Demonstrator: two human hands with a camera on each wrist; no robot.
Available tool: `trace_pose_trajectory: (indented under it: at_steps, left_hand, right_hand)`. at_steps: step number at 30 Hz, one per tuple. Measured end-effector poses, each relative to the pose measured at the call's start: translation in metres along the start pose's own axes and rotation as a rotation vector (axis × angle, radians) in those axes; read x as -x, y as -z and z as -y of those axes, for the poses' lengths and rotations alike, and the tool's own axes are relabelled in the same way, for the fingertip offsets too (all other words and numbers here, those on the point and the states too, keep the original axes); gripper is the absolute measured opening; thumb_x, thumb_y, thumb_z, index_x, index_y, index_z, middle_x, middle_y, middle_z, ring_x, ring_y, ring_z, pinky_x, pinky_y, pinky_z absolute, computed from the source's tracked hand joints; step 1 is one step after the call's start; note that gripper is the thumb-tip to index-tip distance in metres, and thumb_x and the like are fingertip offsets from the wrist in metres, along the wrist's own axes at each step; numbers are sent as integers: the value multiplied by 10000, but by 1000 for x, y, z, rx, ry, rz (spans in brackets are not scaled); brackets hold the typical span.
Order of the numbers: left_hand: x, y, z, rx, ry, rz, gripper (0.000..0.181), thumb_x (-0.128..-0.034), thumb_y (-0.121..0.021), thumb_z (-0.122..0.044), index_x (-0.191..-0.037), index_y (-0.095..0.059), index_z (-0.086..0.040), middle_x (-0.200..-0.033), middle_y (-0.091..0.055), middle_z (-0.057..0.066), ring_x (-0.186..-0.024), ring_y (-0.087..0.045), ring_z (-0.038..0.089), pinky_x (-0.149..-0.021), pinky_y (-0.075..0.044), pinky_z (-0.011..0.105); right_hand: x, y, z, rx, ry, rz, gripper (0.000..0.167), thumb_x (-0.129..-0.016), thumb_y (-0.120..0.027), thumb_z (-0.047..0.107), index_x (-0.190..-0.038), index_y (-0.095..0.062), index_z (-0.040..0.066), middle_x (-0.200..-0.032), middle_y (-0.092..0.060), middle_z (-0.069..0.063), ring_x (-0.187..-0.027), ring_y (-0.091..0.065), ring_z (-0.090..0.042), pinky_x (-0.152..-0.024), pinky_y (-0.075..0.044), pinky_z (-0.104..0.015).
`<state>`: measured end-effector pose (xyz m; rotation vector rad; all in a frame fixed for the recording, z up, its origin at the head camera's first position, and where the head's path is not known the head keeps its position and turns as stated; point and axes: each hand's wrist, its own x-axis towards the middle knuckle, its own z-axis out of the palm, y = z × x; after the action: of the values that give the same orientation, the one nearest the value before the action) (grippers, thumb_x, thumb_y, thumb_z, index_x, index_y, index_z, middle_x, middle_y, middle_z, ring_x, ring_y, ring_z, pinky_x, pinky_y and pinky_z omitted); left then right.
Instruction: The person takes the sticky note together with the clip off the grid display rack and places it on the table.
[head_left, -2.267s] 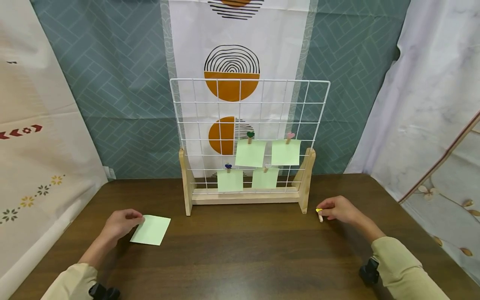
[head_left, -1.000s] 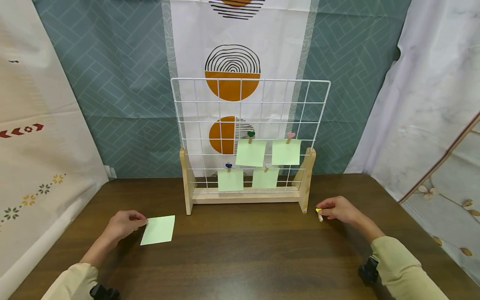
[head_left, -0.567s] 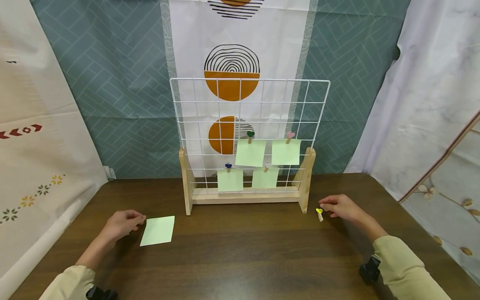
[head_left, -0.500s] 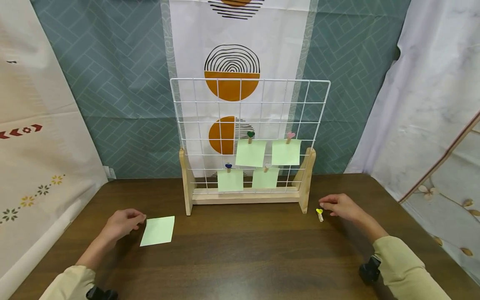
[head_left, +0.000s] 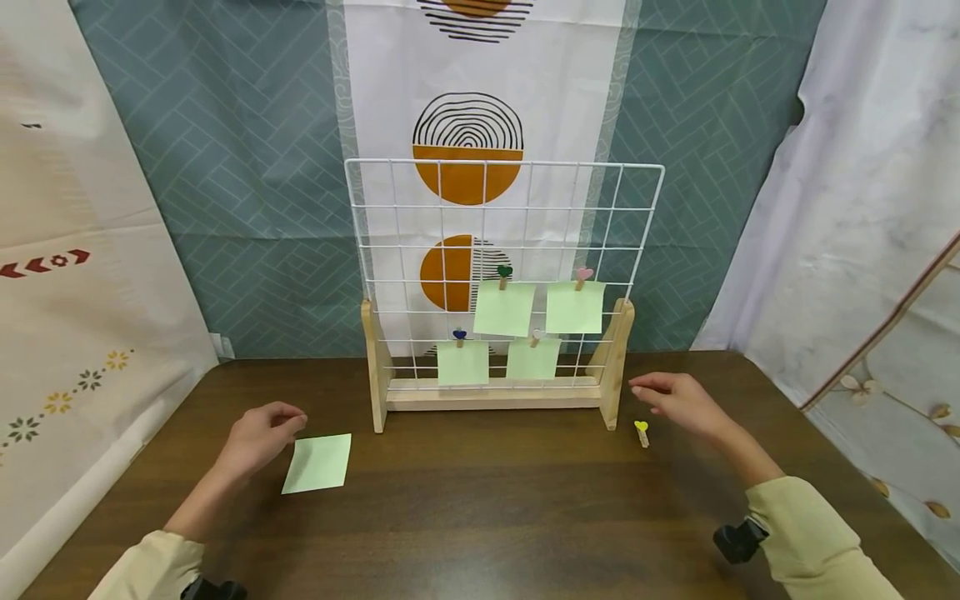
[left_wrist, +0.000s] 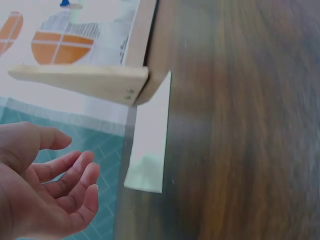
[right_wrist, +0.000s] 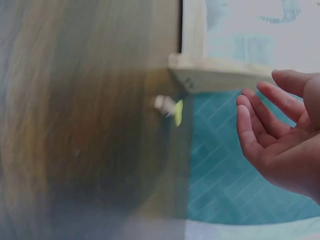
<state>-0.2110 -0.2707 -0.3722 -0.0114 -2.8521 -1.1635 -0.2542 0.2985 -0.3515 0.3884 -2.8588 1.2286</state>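
Observation:
A pale green sticky note (head_left: 318, 463) lies flat on the table, left of the grid stand. My left hand (head_left: 262, 435) hovers just above and behind its left corner, fingers loosely bent and holding nothing; in the left wrist view a gap shows between those fingers and the note (left_wrist: 148, 145). On the right, a small wooden clothespin with a yellow heart (head_left: 642, 433) lies on the table. Above and beside it is my right hand (head_left: 682, 404), relaxed and without anything in its grasp. The right wrist view shows the clothespin (right_wrist: 169, 107) apart from the fingertips.
A white wire grid (head_left: 420, 225) stands upright at the back in a wooden base (head_left: 491, 396). Several green notes (head_left: 504, 308) hang on its lower right part, each under a heart clothespin (head_left: 584, 275). Patterned cloths (head_left: 247, 167) enclose the brown table (head_left: 480, 517).
My right hand has let go of the yellow-heart clothespin and risen away from it. The left hand slid the note slightly right, released it and lifted.

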Motion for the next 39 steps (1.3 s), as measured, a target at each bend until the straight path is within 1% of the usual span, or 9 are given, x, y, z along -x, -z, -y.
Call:
trace_pose_trajectory:
  at_steps: [4,10,14,17,21,24,30,35,39]
  left_hand:
    - [1,-5,-12,16,-22,11,324,-978,-547,-184,-1152,-591,85,-1044,-653,213,-892,-655,328,-728,-513,419]
    - [2,-17,-26,23,-81,16,312,-973,-570,-170,-1159,-590,79,-1017,-665,183,-933,-623,333,-724,-499,417]
    - [4,-24,-36,43,-123,-15,286,-967,-577,-148,-1154,-604,67,-1061,-660,188,-1003,-598,366,-777,-494,452]
    - [4,-28,-43,90,-132,-22,284,-971,-576,-150,-1169,-603,52,-1121,-644,195,-1061,-580,376,-836,-483,473]
    - [3,-34,-56,170,-133,-22,292,-975,-574,-150,-1192,-595,45,-1167,-629,196,-1109,-568,371,-895,-468,478]
    - [1,-38,-66,204,-144,-39,274,-967,-582,-122,-1183,-602,45,-1151,-639,189,-1094,-581,357,-890,-474,457]
    - [-3,-47,-82,248,-177,-49,254,-957,-582,-73,-1174,-606,54,-1133,-650,177,-1063,-591,326,-875,-478,408]
    - [-6,-56,-96,316,-189,-51,246,-952,-587,-61,-1165,-607,61,-1136,-646,193,-1064,-591,329,-909,-464,417]
    - [-11,-65,-105,357,-187,-55,242,-945,-599,-56,-1156,-617,62,-1127,-648,199,-1044,-593,311,-879,-472,374]
  right_hand:
    - [0,-1,13,-10,36,1,380,-982,-577,194,-1228,-589,-95,-1182,-609,-260,-1001,-622,-359,-765,-547,-388]
    - [-1,-3,22,-84,46,-4,366,-983,-573,158,-1233,-579,-110,-1159,-627,-243,-1021,-628,-357,-787,-542,-410]
    - [-3,-5,31,-135,61,-25,372,-984,-571,154,-1232,-572,-123,-1164,-624,-249,-1040,-621,-372,-801,-540,-378]
    - [-3,-6,38,-165,62,-43,384,-991,-559,166,-1243,-563,-124,-1173,-622,-248,-1043,-619,-354,-811,-534,-317]
    - [-4,-7,49,-202,57,-64,385,-1003,-535,162,-1266,-547,-118,-1199,-608,-259,-1053,-618,-313,-855,-521,-335]
    - [-6,-7,58,-221,68,-70,373,-1006,-525,150,-1275,-546,-108,-1220,-599,-258,-1079,-609,-314,-868,-515,-343]
    - [-11,-7,76,-240,86,-75,359,-1006,-526,151,-1273,-557,-87,-1230,-599,-249,-1124,-580,-366,-827,-511,-243]
    - [-13,-9,87,-248,91,-75,357,-1006,-517,121,-1286,-538,-100,-1235,-597,-245,-1129,-585,-334,-866,-511,-318]
    - [-16,-11,93,-252,93,-80,351,-1003,-525,128,-1272,-550,-96,-1209,-607,-246,-1091,-602,-295,-878,-509,-349]
